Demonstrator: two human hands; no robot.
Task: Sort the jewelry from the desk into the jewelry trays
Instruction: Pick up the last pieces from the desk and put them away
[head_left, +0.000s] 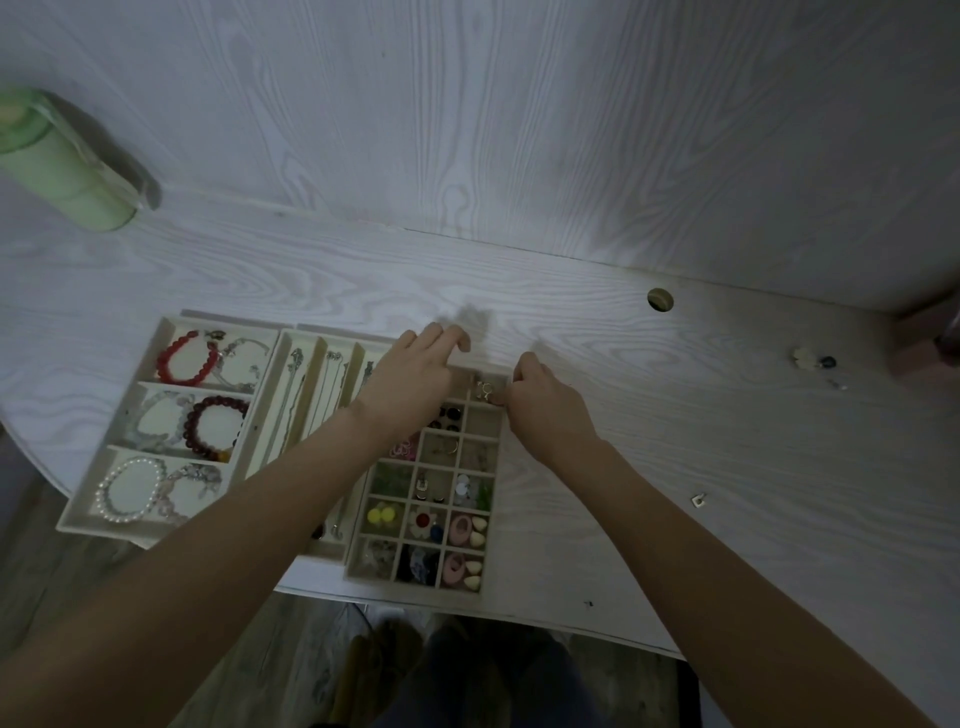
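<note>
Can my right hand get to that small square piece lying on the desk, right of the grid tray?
Probably yes. The small square piece lies alone on the bare desk, with nothing around or over it. Your right hand is at the grid tray's far corner compartment, so it would just swing back and right.

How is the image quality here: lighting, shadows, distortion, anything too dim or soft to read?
Head view: dim, cool light; wide-angle lens bows the desk edge; soft finger shadows fall beyond the left hand and right hand; the small pieces in the grid tray are murky; the green container at far left is stretched and soft.
</note>
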